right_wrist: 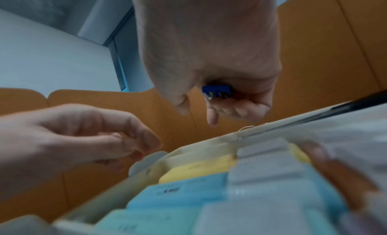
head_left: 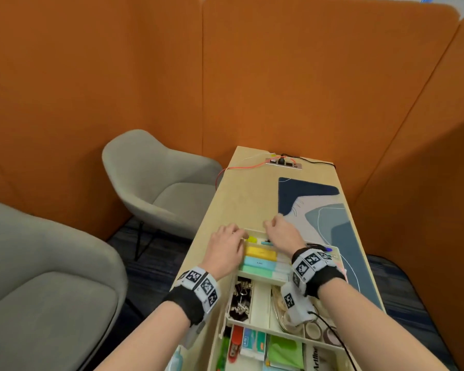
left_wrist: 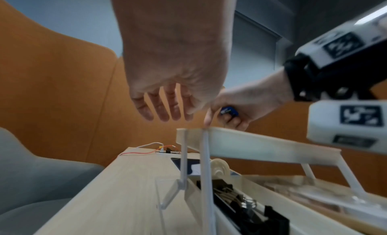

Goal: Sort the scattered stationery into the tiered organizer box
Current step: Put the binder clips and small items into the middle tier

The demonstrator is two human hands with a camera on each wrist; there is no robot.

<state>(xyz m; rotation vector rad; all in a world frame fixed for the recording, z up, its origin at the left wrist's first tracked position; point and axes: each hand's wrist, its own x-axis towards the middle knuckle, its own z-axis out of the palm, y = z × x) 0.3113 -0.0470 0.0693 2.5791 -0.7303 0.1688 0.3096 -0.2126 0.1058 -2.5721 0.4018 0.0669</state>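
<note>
The white tiered organizer (head_left: pixel 255 232) stands open on the wooden table, and both hands hover over the far end of its top tray (left_wrist: pixel 251 144). My right hand (head_left: pixel 272 226) grips a small blue clip-like piece (right_wrist: pixel 216 91) in its curled fingers, also visible in the left wrist view (left_wrist: pixel 229 110). Its index finger points down at the tray's far rim. My left hand (head_left: pixel 236 232) hangs just left of it with relaxed fingers (left_wrist: pixel 165 112) and holds nothing. Yellow, blue and green boxes (head_left: pixel 260 254) fill the top tray.
Black binder clips (head_left: pixel 240 298) and tape rolls (head_left: pixel 314 330) lie in the middle tier, a red stapler (head_left: pixel 235 341) in the lowest. A blue desk mat (head_left: pixel 319 210) lies beyond, then a power socket (head_left: pixel 283 162) with cables. Grey chairs (head_left: pixel 158 183) stand left; orange partitions surround.
</note>
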